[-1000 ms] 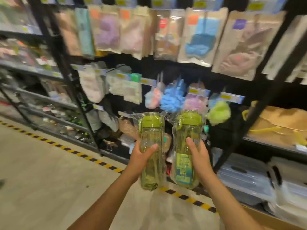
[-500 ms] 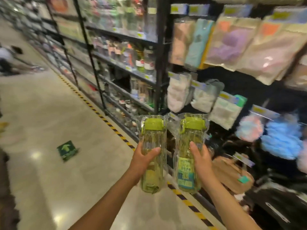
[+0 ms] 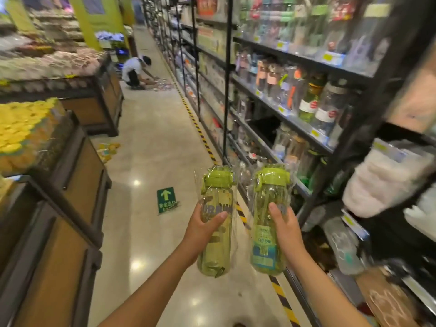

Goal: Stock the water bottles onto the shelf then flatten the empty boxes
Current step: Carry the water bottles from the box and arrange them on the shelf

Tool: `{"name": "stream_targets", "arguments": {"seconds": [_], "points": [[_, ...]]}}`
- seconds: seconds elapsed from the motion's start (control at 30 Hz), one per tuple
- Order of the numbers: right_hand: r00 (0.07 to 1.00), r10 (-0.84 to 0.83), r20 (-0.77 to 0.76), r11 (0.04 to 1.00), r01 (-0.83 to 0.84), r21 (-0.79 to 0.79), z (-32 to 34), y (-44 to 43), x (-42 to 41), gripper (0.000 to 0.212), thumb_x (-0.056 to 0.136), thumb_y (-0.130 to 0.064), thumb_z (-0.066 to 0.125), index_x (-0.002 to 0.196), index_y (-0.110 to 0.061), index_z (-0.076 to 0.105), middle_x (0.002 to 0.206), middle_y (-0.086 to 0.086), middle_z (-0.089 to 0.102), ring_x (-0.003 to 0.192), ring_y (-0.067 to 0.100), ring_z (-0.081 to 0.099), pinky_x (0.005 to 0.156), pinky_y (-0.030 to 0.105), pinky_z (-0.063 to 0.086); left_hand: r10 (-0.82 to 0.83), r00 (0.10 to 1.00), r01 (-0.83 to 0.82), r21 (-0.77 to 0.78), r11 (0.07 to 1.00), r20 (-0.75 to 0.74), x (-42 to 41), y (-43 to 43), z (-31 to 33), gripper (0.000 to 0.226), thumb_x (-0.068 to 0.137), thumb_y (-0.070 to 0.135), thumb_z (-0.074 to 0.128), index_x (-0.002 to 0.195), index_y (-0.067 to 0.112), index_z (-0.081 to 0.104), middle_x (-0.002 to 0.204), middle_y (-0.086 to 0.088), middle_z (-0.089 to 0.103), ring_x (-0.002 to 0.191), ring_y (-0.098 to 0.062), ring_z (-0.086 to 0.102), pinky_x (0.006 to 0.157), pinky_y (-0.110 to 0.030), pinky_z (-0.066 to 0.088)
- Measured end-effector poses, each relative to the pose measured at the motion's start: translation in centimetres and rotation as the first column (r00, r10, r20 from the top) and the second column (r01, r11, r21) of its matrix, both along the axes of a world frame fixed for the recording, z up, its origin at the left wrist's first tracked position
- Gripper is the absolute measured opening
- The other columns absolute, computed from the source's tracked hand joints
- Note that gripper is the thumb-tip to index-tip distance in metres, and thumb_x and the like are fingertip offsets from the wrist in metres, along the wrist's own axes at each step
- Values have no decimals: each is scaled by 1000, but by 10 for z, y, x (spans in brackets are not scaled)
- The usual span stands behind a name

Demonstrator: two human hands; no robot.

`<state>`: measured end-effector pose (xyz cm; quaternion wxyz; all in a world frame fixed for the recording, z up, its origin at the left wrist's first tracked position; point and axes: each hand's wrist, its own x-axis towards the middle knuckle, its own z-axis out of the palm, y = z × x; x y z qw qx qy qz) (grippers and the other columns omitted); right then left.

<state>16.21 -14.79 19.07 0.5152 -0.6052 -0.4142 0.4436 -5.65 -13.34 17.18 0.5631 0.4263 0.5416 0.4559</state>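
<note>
Left hand (image 3: pixel 203 230): curled round the middle of a green-lidded water bottle (image 3: pixel 215 204), held upright.
Right hand (image 3: pixel 286 227): grips a second bottle (image 3: pixel 269 192) the same way.
Where the bottles are: side by side in the air over the aisle floor (image 3: pixel 151 161) — not yet on the bottle shelf (image 3: pixel 298 125) to the right.
Likely step: carrying the pair to the shelf.
Doing it well: hold firmly, since the loose clear wrap (image 3: pixel 254 175) looks slippery — place one bottle at a time into a gap, upright, label outward.
</note>
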Motion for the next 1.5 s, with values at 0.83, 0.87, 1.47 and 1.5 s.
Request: {"name": "stream_targets", "arguments": {"seconds": [0.83, 0.87, 1.47, 1.5], "points": [[960, 278, -46, 956, -281, -82, -26, 453, -158, 107, 82, -75, 60, 164, -21, 17, 166, 5, 32, 151, 26, 34, 121, 47, 33, 248, 967, -243, 75, 967, -60, -165, 384, -9, 67, 88, 37, 82, 143, 38, 44, 146, 5, 46, 92, 16, 66, 63, -13, 55], [965, 262, -35, 961, -264, -80, -22, 469, -165, 114, 76, -83, 63, 163, -23, 21, 164, 4, 37, 148, 25, 38, 120, 50, 35, 234, 970, -230, 69, 971, -63, -173, 402, -8, 75, 80, 47, 85, 144, 40, 45, 146, 4, 48, 97, 9, 68, 65, -16, 57], [997, -74, 33, 997, 75, -28, -25, 691, -105, 104, 70, -89, 59, 153, -29, 44, 146, -8, 58, 134, 14, 54, 109, 37, 42, -109, 986, 110, -2, 994, -124, -100, 707, -20, 53, 88, 35, 79, 129, 46, 46, 123, 9, 68, 105, -13, 71, 76, -33, 63], [994, -103, 31, 994, 104, -29, -28, 701, -94, 102, 66, -93, 59, 147, -32, 49, 139, -10, 63, 129, 12, 59, 109, 40, 45, -123, 984, 124, 1, 992, -131, -91, 721, -19, 57, 88, 35, 79, 134, 43, 46, 124, 9, 68, 105, -13, 72, 74, -32, 63]]}}
